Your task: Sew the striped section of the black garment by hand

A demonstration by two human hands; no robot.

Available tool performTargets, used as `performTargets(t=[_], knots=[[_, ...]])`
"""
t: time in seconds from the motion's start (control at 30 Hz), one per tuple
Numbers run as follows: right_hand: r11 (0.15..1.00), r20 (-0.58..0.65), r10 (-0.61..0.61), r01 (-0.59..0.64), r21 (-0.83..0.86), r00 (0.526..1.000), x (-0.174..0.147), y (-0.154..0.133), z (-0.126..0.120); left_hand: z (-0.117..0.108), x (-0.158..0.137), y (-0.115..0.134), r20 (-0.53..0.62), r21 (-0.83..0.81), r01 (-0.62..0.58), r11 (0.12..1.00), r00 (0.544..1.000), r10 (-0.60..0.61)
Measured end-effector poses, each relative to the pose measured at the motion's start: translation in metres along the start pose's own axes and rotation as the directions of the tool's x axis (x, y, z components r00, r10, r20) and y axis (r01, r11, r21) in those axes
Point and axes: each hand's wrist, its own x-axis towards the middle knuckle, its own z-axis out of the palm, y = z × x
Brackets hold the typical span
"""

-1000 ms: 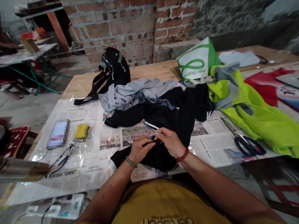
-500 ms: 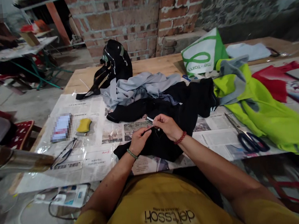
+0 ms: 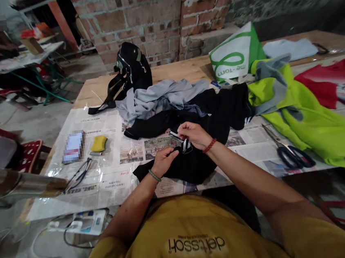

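My left hand is closed, thumb against fingers, pinching the edge of a black garment spread over the newspaper. Just above and to the right, my right hand is also closed in a pinch. A slim white strip-like object sticks out from its fingers; its kind is too small to tell. Between the hands, a white-striped part of the garment shows, with what looks like a thin thread loop beside it. More of the black cloth bunches up beyond my hands.
Dark-handled scissors lie right, beside a neon-yellow garment. Left are a phone, a yellow sponge, glasses and a metal cylinder. Behind are grey cloth, a black bag and a green-white bag.
My right hand has risen and drawn away from my left, with the slim white object still in it. White stripes now show between the hands. The left hand keeps its pinch.
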Motion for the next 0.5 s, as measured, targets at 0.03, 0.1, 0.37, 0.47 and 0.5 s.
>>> performTargets(t=[0.03, 0.1, 0.37, 0.47, 0.5], knots=[[1.000, 0.037, 0.015, -0.014, -0.011, 0.999, -0.002, -0.003, -0.001, 0.000, 0.000, -0.001, 0.005, -0.041, 0.053, 0.998, 0.999, -0.052], [0.999, 0.101, 0.043, -0.044, 0.010, 0.994, -0.005, -0.010, -0.001, 0.001, 0.000, -0.003, 0.032, -0.162, 0.172, 0.972, 0.985, -0.169], [0.971, 0.088, 0.083, -0.101, 0.216, 0.993, 0.009, -0.033, -0.002, 0.000, 0.003, -0.002, -0.001, -0.541, 0.363, 0.759, 0.902, -0.432], [0.976, -0.013, -0.216, 0.216, 0.019, 0.976, 0.020, -0.039, -0.002, -0.001, 0.005, -0.003, -0.027, -0.562, 0.375, 0.738, 0.883, -0.469], [0.939, -0.035, -0.336, 0.332, -0.089, 0.941, 0.023, -0.042, -0.003, -0.001, 0.005, -0.004, -0.030, -0.564, 0.372, 0.737, 0.883, -0.469]])
